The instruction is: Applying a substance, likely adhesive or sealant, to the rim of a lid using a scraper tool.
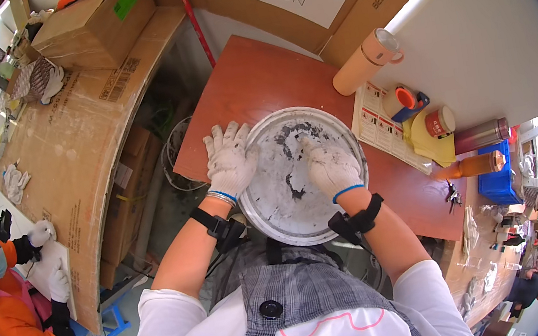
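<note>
A round pale-grey disc (282, 211) with a raised rim overhangs the near edge of a red-brown tabletop (256, 77); I cannot tell if it is a lid, a tray or a turntable. Dark smudges and patches mark its surface. My left hand (230, 160), in a dirty white knit glove, lies at the disc's left rim with its fingers spread. Over the right half of the disc rests my right hand (334, 167), gloved the same way. Its fingers are drawn together and bent down toward the dark patches; whatever they hold, if anything, is hidden.
Along the table's right side stand a peach flask (367, 61), a red-and-blue cup (403, 102), a small jar (440, 122), a printed sheet (379, 121) and a blue bin (496, 177). Left is a cardboard-covered bench (90, 145) with a carton (94, 27) and a masked co-worker (23, 299).
</note>
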A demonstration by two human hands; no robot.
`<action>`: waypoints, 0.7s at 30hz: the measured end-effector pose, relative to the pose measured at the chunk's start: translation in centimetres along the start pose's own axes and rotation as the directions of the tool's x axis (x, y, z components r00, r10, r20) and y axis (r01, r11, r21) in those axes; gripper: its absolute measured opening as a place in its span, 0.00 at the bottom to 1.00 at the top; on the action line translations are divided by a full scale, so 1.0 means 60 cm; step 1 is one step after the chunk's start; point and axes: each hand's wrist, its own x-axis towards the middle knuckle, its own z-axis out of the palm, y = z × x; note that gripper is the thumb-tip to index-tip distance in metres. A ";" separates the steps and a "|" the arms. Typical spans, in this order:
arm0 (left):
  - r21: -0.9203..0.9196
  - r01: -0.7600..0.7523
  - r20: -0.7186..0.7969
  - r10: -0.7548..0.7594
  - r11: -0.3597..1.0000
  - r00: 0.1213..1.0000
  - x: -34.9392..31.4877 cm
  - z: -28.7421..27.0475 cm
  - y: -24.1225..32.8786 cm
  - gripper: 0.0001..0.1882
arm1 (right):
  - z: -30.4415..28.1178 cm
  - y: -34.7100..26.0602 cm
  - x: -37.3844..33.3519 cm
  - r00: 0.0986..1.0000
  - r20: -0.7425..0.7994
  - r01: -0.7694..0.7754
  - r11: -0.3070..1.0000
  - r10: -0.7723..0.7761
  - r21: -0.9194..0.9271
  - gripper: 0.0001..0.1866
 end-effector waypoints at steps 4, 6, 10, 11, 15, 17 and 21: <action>0.018 -0.005 -0.004 0.005 1.000 1.000 0.000 -0.001 -0.001 0.30 | -0.024 -0.029 0.017 0.988 0.087 -0.125 0.992 0.128 -0.033 0.27; 0.003 -0.004 0.005 0.004 1.000 1.000 -0.001 -0.002 0.002 0.30 | -0.023 -0.025 0.019 0.976 0.139 -0.161 0.986 0.165 -0.039 0.27; 0.033 0.004 0.015 -0.005 0.999 1.000 -0.004 -0.004 0.001 0.30 | -0.014 -0.013 0.007 0.998 0.029 -0.051 0.998 0.052 -0.020 0.26; 0.031 0.003 0.015 -0.004 1.000 1.000 -0.002 -0.006 0.001 0.30 | -0.017 -0.017 0.008 0.997 0.049 -0.056 0.998 0.058 -0.032 0.25; -0.003 -0.003 0.010 0.003 1.000 1.000 0.002 -0.001 0.001 0.30 | -0.011 -0.011 0.027 0.984 0.115 -0.127 0.988 0.137 -0.090 0.24; -0.016 0.010 0.010 -0.009 1.000 1.000 0.001 0.001 -0.003 0.30 | -0.004 -0.003 0.008 0.998 -0.045 0.042 0.992 -0.048 -0.118 0.22; -0.004 -0.012 -0.003 0.012 1.000 1.000 0.005 0.002 -0.004 0.30 | -0.018 -0.013 0.027 0.998 0.061 -0.027 0.998 0.030 -0.059 0.21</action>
